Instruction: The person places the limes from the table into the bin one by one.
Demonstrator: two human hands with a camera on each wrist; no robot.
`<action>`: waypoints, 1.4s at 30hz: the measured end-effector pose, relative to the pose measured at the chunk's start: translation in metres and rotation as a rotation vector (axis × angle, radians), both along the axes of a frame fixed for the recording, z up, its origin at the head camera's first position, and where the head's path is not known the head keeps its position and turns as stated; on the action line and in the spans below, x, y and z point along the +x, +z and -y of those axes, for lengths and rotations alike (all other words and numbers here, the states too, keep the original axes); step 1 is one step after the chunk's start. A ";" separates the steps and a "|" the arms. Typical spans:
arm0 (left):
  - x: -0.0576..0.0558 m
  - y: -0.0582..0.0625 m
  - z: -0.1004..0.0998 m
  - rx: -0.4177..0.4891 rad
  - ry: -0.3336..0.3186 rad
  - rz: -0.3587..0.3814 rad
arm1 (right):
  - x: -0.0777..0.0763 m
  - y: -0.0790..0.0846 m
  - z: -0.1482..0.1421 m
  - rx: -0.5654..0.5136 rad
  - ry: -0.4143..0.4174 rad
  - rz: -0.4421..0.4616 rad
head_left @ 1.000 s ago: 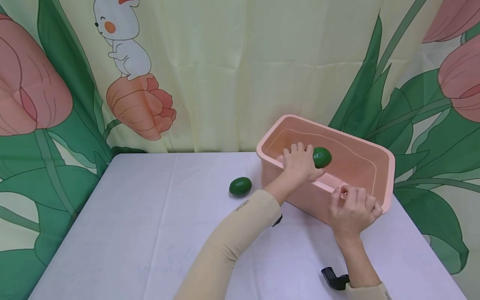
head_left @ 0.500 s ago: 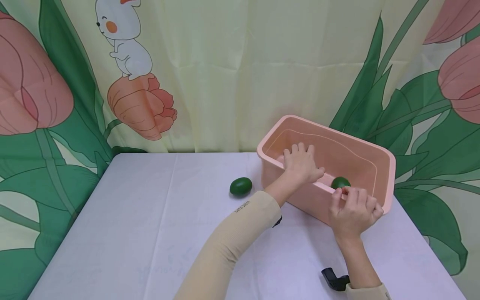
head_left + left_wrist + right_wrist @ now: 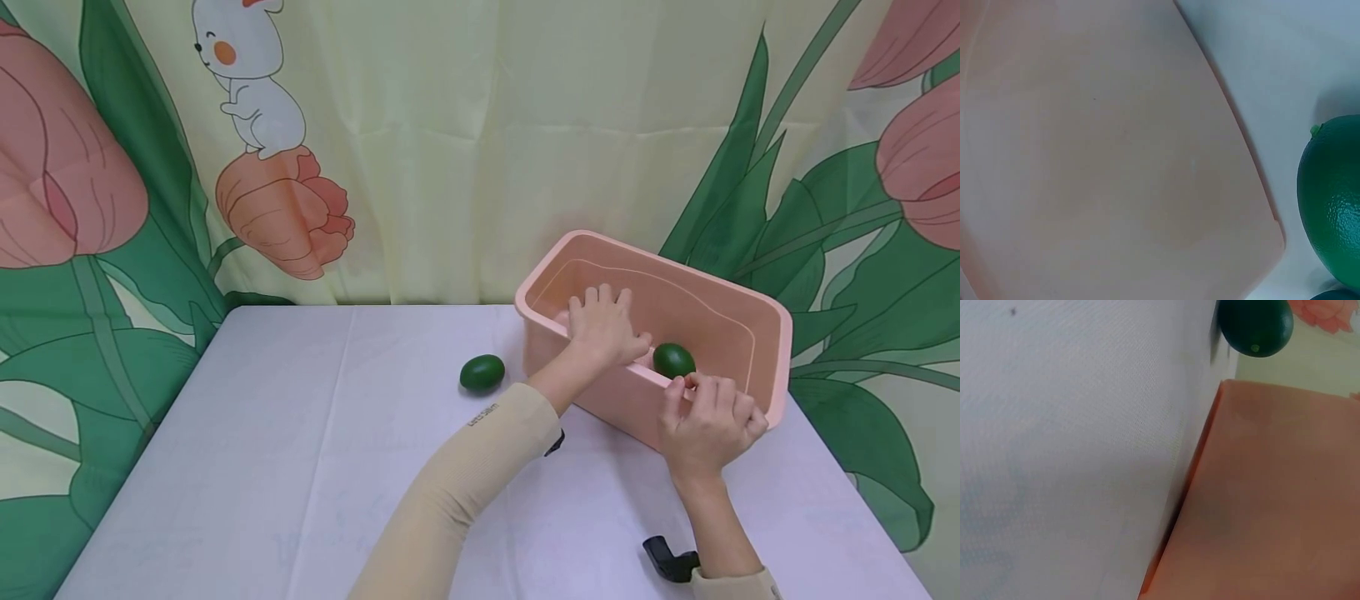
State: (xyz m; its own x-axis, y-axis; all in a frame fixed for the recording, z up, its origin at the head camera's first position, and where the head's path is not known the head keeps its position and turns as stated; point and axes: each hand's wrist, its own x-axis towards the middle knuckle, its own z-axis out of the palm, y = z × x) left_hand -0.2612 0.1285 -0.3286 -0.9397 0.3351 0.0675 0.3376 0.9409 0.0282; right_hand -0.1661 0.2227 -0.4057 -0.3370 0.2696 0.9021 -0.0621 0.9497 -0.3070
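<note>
Right of centre in the head view, the left hand [image 3: 602,329] is being held over the near rim of one pink bin [image 3: 675,304], its five fingers straight, spread and gripping nothing. Farther right, the same rim is being gripped by the curled fingers of the right hand [image 3: 708,421]. One green fruit [image 3: 673,360] is being contained by the bin, between the two hands; a second green fruit [image 3: 482,373] is being supported by the white tablecloth [image 3: 375,433] near mid-frame, left of the bin and apart from it. In the left wrist view's bottom right corner, one dark green sliver [image 3: 1338,295] is being cut off by the edge; what it is cannot be told. Two beige sleeves [image 3: 457,483] are being worn. One white rabbit [image 3: 262,112] is being displayed at the upper left on a pale curtain [image 3: 487,125].
</note>
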 end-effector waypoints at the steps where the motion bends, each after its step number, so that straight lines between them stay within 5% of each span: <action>1: 0.000 0.000 0.000 0.003 -0.001 0.001 | 0.000 0.000 0.000 -0.001 0.000 0.000; 33: 0.019 0.016 0.063 0.075 -0.098 -0.129 | 0.000 -0.001 0.000 -0.012 0.006 0.001; 42: 0.029 0.010 0.087 0.112 -0.114 -0.175 | 0.001 0.000 0.000 -0.016 0.019 0.000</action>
